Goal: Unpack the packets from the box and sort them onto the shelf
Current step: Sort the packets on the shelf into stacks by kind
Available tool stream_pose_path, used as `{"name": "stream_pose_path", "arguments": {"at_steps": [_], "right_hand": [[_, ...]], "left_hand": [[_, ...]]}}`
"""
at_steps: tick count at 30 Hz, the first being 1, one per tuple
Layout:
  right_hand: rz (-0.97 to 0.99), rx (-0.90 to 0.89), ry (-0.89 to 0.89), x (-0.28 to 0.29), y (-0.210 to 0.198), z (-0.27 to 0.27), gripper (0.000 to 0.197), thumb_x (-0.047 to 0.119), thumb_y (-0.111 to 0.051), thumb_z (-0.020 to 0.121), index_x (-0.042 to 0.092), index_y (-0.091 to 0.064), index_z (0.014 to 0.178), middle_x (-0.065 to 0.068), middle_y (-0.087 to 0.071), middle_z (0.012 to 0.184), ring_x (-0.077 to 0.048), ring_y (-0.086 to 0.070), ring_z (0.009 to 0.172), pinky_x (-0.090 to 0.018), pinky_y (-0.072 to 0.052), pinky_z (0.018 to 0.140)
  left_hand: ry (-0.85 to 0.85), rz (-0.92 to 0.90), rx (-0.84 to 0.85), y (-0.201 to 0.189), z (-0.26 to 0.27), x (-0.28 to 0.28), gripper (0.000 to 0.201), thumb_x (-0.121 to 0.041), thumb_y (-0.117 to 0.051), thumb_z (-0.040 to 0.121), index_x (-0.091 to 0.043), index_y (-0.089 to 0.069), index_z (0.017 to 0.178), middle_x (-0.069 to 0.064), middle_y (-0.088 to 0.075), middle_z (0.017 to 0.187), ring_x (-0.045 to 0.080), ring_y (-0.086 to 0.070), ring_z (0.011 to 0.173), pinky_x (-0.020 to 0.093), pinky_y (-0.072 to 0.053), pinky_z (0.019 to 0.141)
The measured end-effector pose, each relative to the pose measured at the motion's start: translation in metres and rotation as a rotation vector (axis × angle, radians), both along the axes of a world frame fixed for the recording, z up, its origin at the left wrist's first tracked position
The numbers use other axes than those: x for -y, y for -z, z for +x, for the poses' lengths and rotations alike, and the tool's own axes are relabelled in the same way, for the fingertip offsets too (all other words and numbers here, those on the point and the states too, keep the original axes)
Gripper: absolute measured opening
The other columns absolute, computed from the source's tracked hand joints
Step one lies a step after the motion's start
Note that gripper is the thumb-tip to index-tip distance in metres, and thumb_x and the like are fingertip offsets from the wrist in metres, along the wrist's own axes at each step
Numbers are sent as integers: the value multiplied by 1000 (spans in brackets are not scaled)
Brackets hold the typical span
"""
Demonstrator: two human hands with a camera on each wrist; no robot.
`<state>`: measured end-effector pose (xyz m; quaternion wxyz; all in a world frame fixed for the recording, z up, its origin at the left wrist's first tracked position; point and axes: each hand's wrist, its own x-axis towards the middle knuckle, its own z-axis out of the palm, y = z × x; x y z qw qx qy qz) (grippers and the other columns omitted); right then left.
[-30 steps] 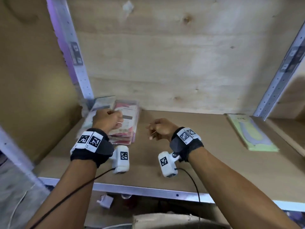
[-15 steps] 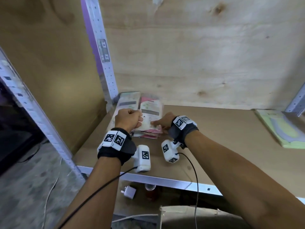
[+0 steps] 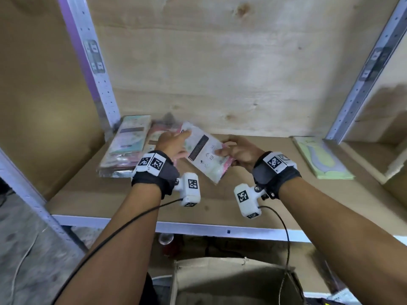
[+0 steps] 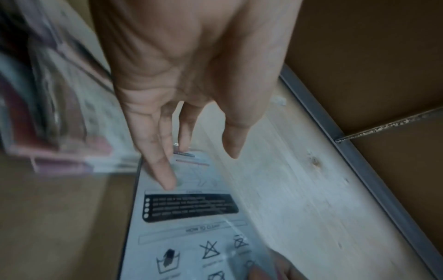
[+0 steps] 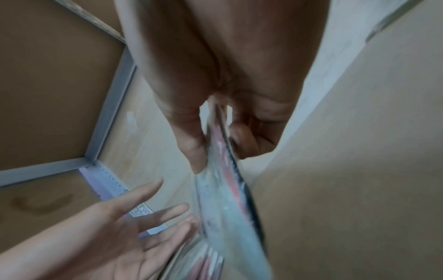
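A clear-wrapped packet point(image 3: 203, 151) with a white printed back and pink edge hangs tilted above the shelf point(image 3: 136, 201). My right hand point(image 3: 239, 151) pinches its right end between thumb and fingers; the right wrist view shows the packet point(image 5: 225, 189) edge-on in that pinch. My left hand point(image 3: 174, 144) is spread with straight fingers, their tips touching the packet's point(image 4: 191, 217) left part. A stack of packets point(image 3: 130, 148) lies at the shelf's back left, just left of my left hand. A cardboard box point(image 3: 231, 280) stands open below the shelf's front edge.
A flat green-yellow packet point(image 3: 321, 159) lies at the shelf's right, beside a perforated metal upright point(image 3: 361, 80). Another upright point(image 3: 92, 62) stands at the back left. Plywood closes the back. Cables run from both wrist cameras. A small white object and a cup sit under the shelf.
My right hand has lifted one packet off the stack and drawn it rightward, tilted. My left hand has opened from curled fingers on the stack to straight fingers against the packet.
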<state>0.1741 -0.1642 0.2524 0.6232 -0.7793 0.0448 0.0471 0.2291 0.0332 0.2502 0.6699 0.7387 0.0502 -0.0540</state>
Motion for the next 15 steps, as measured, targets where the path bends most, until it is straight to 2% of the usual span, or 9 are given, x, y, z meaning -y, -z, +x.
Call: {"name": "stream_pose_path", "arguments": {"at_steps": [1,3,5,7,9,11,12,13,15], "right_hand": [[-22,38,-9,10,-4,-7,31,0,-74,83,7,-54,107,-18,-62,101,-22,-61,62,-26,-46,46],[-107,146,-37,27,-7,-18,26,-2,-73,83,6,-55,100,-18,-60,98,-25,-59,67,-24,-47,44],[-246,266,-54,41,-7,-27,22,-4,-72,82,6,-58,96,-11,-60,88,-25,-57,73,-25,-46,47],[-379,364,-65,52,-4,-34,22,-5,-71,79,6,-61,96,-5,-61,83,-21,-56,73,-27,-48,57],[-499,418,-77,60,0,-38,25,-4,-71,76,10,-64,96,-7,-65,89,-25,-60,79,-36,-53,72],[-606,411,-90,69,5,-40,30,3,-74,76,14,-64,102,-10,-64,100,-26,-60,91,-42,-53,83],[-653,377,-106,73,7,-41,33,10,-76,76,17,-64,106,-9,-60,106,-26,-58,96,-42,-52,87],[-690,332,-130,78,10,-42,37,20,-79,77,22,-63,110,-7,-57,110,-25,-56,100,-40,-51,90],[-663,262,-165,89,16,-44,43,40,-81,74,30,-63,112,0,-55,112,-18,-57,101,-29,-49,86]], "left_hand": [[34,-57,-47,0,-2,10,55,-42,-73,86,-12,-57,128,10,-62,122,21,-71,92,22,-60,57],[111,-150,-90,-1,-7,30,65,-49,-73,83,-15,-53,134,11,-62,122,23,-73,93,27,-62,65],[162,-260,-91,-1,-9,47,71,-51,-75,80,-19,-48,137,14,-55,126,27,-69,102,35,-63,76],[154,-347,-104,0,-9,63,80,-50,-79,76,-17,-44,140,17,-52,128,28,-63,112,43,-62,81],[149,-374,-144,3,-9,76,66,-43,-79,79,-12,-51,131,19,-57,124,26,-71,100,42,-62,81],[149,-371,-166,10,-10,87,32,-24,-73,89,-6,-60,111,23,-65,122,24,-74,89,37,-62,77],[146,-366,-167,15,-10,90,19,-15,-67,92,-3,-62,106,25,-65,123,24,-73,90,34,-61,75],[148,-353,-158,20,-9,93,16,-9,-62,95,1,-61,107,26,-65,124,24,-71,91,32,-62,74],[155,-318,-121,27,-7,95,24,-2,-57,96,7,-58,118,26,-66,120,22,-69,88,29,-63,69]]}}
